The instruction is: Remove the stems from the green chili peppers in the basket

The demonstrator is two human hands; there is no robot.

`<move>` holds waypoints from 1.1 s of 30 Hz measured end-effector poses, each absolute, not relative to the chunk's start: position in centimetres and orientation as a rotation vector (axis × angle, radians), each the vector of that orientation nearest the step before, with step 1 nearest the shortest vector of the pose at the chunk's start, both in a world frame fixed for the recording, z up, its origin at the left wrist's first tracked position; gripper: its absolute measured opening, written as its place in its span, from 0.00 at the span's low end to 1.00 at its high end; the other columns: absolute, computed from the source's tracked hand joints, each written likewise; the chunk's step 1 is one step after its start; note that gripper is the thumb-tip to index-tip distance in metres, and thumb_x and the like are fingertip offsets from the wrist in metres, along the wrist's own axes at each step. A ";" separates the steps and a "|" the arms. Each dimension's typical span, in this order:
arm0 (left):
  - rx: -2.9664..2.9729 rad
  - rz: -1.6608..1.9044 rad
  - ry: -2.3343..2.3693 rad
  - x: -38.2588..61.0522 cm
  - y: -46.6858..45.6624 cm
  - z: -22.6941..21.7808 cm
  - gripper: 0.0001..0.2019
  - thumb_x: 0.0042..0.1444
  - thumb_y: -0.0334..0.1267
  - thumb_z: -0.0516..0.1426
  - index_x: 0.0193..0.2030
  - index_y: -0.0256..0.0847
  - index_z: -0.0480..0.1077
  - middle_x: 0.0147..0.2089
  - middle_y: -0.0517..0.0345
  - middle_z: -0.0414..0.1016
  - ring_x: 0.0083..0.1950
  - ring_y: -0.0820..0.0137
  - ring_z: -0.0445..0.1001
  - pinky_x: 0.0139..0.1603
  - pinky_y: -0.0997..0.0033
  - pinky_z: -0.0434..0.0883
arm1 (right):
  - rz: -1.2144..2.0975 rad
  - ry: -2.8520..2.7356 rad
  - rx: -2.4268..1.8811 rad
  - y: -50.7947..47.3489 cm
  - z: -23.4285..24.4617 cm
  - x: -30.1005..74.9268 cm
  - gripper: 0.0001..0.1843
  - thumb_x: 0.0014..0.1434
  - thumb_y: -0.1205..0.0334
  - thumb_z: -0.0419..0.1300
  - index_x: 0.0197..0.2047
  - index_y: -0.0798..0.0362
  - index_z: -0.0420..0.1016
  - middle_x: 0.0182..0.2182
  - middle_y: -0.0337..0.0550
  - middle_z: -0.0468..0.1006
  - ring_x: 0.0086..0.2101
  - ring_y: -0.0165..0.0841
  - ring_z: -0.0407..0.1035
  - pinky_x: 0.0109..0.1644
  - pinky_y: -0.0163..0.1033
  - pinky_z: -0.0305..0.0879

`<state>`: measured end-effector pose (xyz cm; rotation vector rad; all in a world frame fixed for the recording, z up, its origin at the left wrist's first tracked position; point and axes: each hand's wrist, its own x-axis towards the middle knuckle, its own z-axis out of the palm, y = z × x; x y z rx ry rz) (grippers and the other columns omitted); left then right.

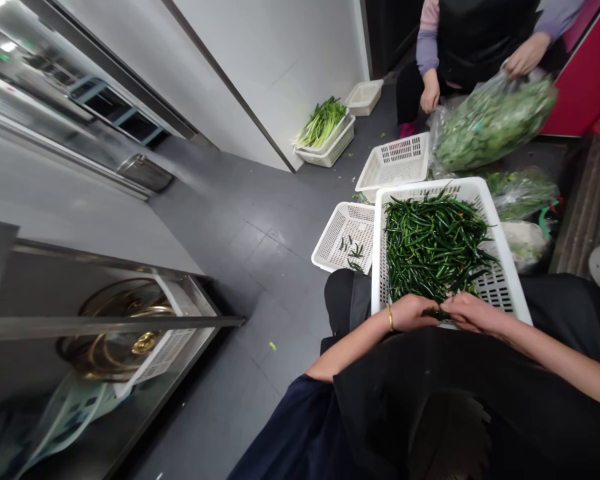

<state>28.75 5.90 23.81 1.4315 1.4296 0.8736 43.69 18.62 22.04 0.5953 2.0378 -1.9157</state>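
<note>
A large white plastic basket (506,267) rests on my lap, heaped with thin dark green chili peppers (433,240). Over its near edge my two hands meet. My left hand (414,313), below a gold bracelet (391,318), has its fingers closed around green chilies. My right hand (466,311) pinches at the same chilies from the other side, fingertips close to the left ones. How many chilies they hold is hidden by the fingers. Left of the big basket, a smaller white basket (325,243) on the floor contains several chilies (356,251).
Across from me a person (485,40) holds a clear bag of leafy greens (500,127). Another white basket (397,160) stands between us. Green stalks (325,127) fill a basket by the wall. A metal shelf (115,325) with glass lids is at left.
</note>
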 end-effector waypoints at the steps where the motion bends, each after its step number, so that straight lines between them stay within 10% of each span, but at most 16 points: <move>1: 1.431 0.845 1.444 29.0 6.0 23.6 0.04 0.45 0.35 0.60 0.28 0.40 0.69 0.27 0.60 0.69 0.30 0.73 0.65 0.34 0.77 0.60 | -1.803 2.213 0.564 18.5 21.7 44.1 0.28 0.55 0.39 0.47 0.14 0.51 0.51 0.09 0.33 0.53 0.14 0.26 0.52 0.20 0.34 0.49; 13: 0.556 1.170 1.418 28.2 6.7 21.9 0.09 0.38 0.39 0.58 0.22 0.37 0.62 0.18 0.66 0.58 0.18 0.80 0.52 0.19 0.77 0.49 | -0.326 2.722 0.721 21.2 20.0 41.7 0.24 0.60 0.45 0.45 0.39 0.54 0.71 0.34 0.52 0.77 0.35 0.42 0.72 0.34 0.40 0.61; 18: 0.366 1.429 1.063 26.6 6.7 22.0 0.08 0.35 0.38 0.54 0.22 0.34 0.64 0.25 0.52 0.69 0.23 0.74 0.66 0.19 0.76 0.57 | -0.328 2.658 0.723 21.6 18.9 38.5 0.19 0.62 0.54 0.46 0.35 0.57 0.72 0.37 0.56 0.77 0.38 0.43 0.72 0.35 0.41 0.61; 22: 0.270 1.440 1.089 27.2 7.1 21.5 0.11 0.37 0.38 0.60 0.23 0.36 0.61 0.17 0.65 0.59 0.16 0.81 0.55 0.17 0.78 0.50 | -0.429 2.820 0.770 20.9 19.6 39.6 0.18 0.62 0.51 0.45 0.31 0.53 0.69 0.31 0.50 0.76 0.33 0.39 0.71 0.32 0.38 0.58; 33: 0.237 1.619 1.300 28.5 7.6 20.4 0.19 0.36 0.46 0.66 0.25 0.35 0.64 0.14 0.68 0.58 0.15 0.83 0.54 0.18 0.77 0.51 | -1.639 2.595 0.538 17.2 22.9 42.7 0.27 0.60 0.42 0.43 0.18 0.51 0.55 0.14 0.35 0.62 0.20 0.27 0.57 0.28 0.33 0.55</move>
